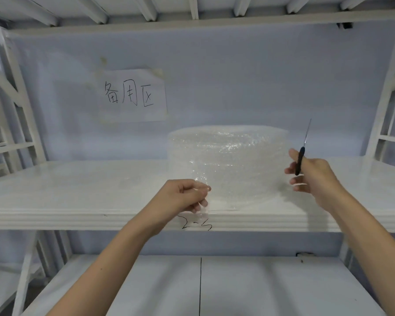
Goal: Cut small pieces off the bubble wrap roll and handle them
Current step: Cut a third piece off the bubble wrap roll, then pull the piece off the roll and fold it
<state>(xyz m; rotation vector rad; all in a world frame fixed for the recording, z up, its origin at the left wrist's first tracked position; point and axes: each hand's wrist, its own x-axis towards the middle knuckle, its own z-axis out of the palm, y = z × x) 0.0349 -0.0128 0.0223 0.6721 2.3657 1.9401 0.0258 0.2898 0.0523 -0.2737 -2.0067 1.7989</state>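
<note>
I see the bubble wrap roll [228, 165] standing on the white shelf [78, 197]. Left hand [183, 197] pinches its loose edge, I think. Right hand [312, 176] grips scissors [302, 151], blades up, beside the roll.

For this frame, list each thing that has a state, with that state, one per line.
bubble wrap roll: standing on end on the shelf, a loose sheet pulled out toward the front edge.
loose sheet: pinched at its left edge, not yet cut.
left hand: pinching the sheet.
scissors: blades together, pointing up, clear of the wrap.
right hand: gripping the scissors' handle.
paper sign: taped to the back wall.
</note>
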